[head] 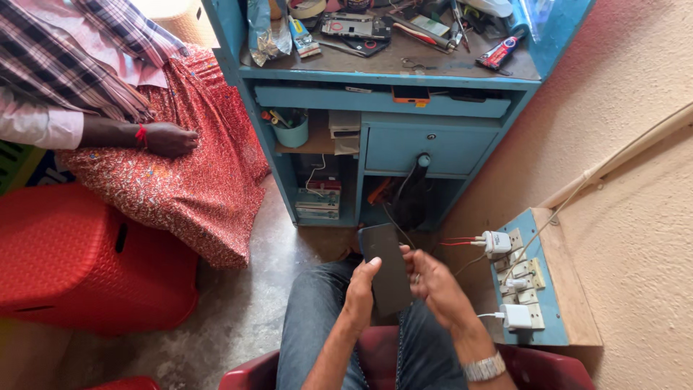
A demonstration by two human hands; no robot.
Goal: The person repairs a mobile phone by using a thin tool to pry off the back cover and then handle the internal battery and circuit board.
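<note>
This is a small phone repair workshop. Straight ahead of the hands stands a blue table whose top is crowded with an opened phone, hand tools, a roll of tape and a tube of glue. Below its top are a drawer and open shelves holding small boxes and a cup of tools. Just right of the hands, a blue board of wall sockets carries white chargers and loose wires. To the left of the hands, another person's hand rests on a lap in red cloth, beside a red plastic stool.
</note>
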